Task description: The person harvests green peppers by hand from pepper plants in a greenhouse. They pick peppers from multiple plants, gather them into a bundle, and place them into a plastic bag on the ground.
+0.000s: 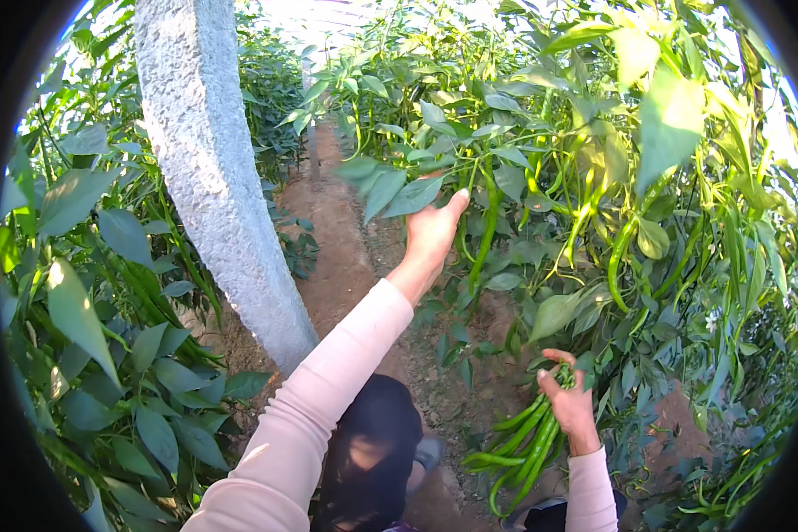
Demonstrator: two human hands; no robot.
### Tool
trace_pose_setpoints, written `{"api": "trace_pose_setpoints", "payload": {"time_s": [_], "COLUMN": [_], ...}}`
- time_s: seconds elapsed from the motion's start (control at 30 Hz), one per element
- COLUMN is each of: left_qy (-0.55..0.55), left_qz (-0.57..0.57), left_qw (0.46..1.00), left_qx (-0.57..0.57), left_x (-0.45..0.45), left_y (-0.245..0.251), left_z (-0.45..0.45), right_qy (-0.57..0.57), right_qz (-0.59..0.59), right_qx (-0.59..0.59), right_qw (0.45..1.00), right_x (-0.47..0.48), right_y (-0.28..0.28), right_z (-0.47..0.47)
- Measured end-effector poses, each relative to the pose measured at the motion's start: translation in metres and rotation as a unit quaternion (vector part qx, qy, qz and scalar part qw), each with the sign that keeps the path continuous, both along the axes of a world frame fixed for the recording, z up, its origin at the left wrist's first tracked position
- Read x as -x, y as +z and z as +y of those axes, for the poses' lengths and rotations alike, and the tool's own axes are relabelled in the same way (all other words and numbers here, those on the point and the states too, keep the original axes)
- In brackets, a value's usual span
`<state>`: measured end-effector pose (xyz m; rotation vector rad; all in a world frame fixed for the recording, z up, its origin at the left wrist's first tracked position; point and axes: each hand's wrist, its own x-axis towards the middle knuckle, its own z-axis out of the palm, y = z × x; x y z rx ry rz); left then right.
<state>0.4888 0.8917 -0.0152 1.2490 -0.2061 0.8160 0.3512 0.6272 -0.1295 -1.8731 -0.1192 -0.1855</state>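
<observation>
My left hand [437,223] reaches up to a leafy branch of a pepper plant [505,106], its thumb raised beside the stems. Leaves hide the fingers, so its grip cannot be told. A long green pepper [485,233] hangs just right of that hand. Lower right, my right hand [567,402] holds a bunch of long green peppers [529,442] by their stems, the pods fanning down and to the left. More green peppers [618,263] hang from the plants above the right hand.
A rough concrete post [203,153] leans at the left, its foot near my left forearm. Dense pepper plants [126,279] stand on both sides of a narrow dirt path [329,219]. My knee in dark trousers [372,439] is below, and more peppers [725,492] show at the lower right.
</observation>
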Motion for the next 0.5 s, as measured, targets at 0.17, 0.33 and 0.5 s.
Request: {"api": "trace_pose_setpoints", "payload": {"time_s": [0.17,0.33,0.5], "left_qy": [-0.120,-0.083,-0.094], "left_qz": [0.019,-0.058,-0.112], "left_qw": [0.992,0.992,0.980], "left_qx": [0.019,0.072,0.134], "left_x": [-0.016,-0.034,-0.017], "left_y": [0.026,0.029,0.045], "left_z": [-0.016,-0.017,-0.043], "right_qy": [0.066,0.049,0.040], "right_qz": [0.037,0.065,0.075], "right_qx": [-0.084,-0.089,-0.020], "right_qw": [0.994,0.993,0.996], "right_x": [-0.002,-0.059,-0.177], "right_y": [0.038,0.089,0.086], "right_z": [0.024,0.056,0.041]}}
